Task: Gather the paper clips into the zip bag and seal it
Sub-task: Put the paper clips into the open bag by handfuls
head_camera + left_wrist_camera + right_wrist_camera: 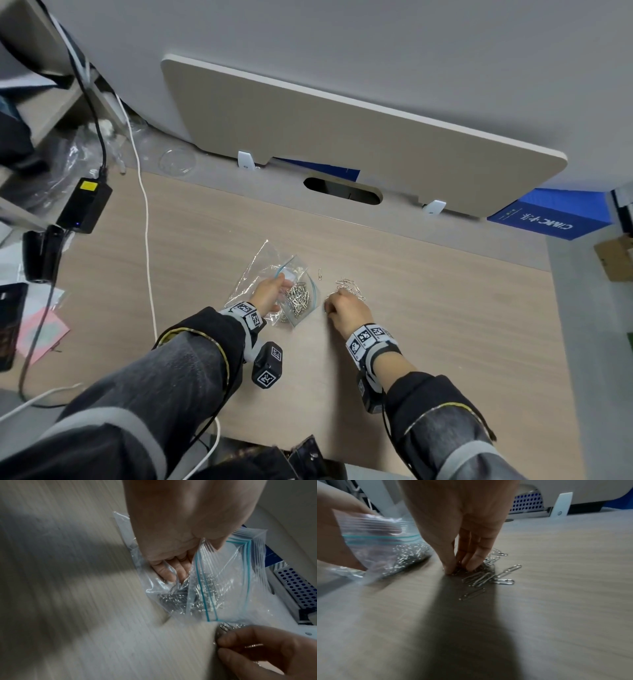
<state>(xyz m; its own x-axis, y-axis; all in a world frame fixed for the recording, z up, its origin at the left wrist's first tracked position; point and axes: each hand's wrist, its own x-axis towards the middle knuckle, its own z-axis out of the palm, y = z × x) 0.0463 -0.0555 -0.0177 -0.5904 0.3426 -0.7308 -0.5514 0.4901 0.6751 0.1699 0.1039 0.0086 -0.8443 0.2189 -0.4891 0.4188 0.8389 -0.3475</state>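
A clear zip bag (270, 274) with a blue seal strip lies on the wooden desk (445, 325), holding a heap of silver paper clips (300, 301). My left hand (282, 287) grips the bag's mouth, thumb on one lip and fingers under the other (171, 573), keeping it apart. Right of the bag lies a loose pile of clips (351, 287), and one stray clip (320, 274) lies between the pile and the bag. My right hand (458, 568) stands fingertips-down on the pile's near edge, pinching a few clips. More clips (489, 578) lie flat beside its fingers.
A black power adapter (84, 205) and a white cable (147, 240) lie at the desk's left. A beige divider panel (342, 137) stands along the back above an oval cable slot (342, 192). A blue box (548, 216) sits far right, pink paper (41, 329) near left.
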